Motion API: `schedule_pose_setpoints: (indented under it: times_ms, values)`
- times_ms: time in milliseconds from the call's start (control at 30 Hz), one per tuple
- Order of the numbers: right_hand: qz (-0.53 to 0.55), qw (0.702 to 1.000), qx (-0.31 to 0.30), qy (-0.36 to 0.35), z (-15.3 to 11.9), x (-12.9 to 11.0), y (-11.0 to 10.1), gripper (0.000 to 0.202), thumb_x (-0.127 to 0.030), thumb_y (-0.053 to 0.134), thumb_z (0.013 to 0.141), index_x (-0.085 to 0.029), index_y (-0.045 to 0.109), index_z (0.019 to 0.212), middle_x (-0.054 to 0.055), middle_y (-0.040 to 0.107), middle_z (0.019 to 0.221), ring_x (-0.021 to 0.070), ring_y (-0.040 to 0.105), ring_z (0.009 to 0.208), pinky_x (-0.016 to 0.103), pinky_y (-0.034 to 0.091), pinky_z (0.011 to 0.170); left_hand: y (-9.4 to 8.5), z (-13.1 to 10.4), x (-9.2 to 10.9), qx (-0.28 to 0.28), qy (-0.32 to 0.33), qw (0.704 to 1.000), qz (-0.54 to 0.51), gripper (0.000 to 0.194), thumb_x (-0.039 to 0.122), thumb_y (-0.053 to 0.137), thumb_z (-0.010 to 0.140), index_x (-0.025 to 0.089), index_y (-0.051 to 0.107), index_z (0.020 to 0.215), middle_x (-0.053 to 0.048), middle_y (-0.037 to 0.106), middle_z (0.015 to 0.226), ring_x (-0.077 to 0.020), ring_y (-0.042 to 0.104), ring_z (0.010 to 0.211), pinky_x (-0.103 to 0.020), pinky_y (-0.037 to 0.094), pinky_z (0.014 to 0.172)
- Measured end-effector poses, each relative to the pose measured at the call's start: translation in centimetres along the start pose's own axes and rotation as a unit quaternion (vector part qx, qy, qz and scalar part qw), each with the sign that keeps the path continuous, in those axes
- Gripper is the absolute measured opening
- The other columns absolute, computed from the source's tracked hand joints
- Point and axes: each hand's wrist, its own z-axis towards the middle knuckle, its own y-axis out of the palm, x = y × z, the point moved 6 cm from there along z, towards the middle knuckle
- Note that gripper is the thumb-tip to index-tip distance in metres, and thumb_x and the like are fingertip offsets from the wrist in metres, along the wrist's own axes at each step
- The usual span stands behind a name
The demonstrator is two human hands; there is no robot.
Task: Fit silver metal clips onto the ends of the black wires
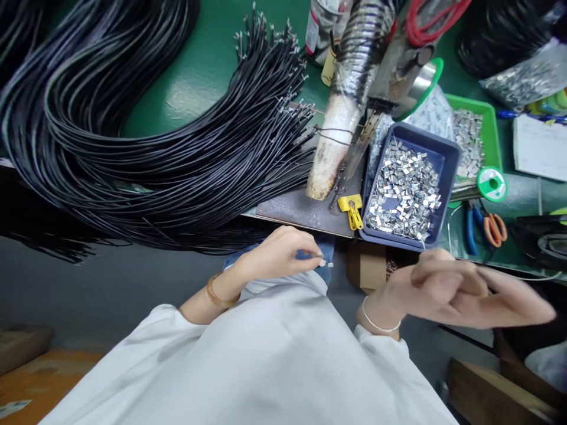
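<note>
My left hand point(287, 252) is just off the table's front edge, above my lap. Its thumb and fingertips pinch a small metal clip point(330, 265), of which only the end shows. My right hand point(447, 290) is in front of the dark blue tray point(448, 154), off the table's edge. Motion smears its bent fingers, so whether they hold anything is unclear. Inside that tray lies a loose heap of small shiny metal clips point(401, 189). A thick bundle of black cables point(177, 159) curves across the table on the left, their stripped ends near the middle.
A wrapped duct point(332, 141) reaches down over a grey board point(305, 212). A yellow clip point(351, 211) sits beside the tray. To the right are a green tray point(495, 136) of metal pieces, a solder spool point(491, 184), pliers point(471, 230) and orange-handled cutters point(494, 230).
</note>
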Motion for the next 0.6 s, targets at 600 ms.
schedule_pose_setpoints:
  times_ms: [600]
  values:
    - [-0.247, 0.961, -0.089, 0.091, 6.7, 6.4, 3.8, 0.013, -0.017, 0.065, 0.075, -0.022, 0.056, 0.067, -0.002, 0.06, 0.07, 0.0145, 0.054, 0.067, 0.032, 0.042, 0.071, -11.3, -2.2, -3.5, 0.495, -0.033, 0.82, 0.286, 0.017, 0.021, 0.06, 0.091, 0.018, 0.071, 0.078, -0.003, 0.062, 0.068, -0.0136, 0.052, 0.061, -0.029, 0.037, 0.063]
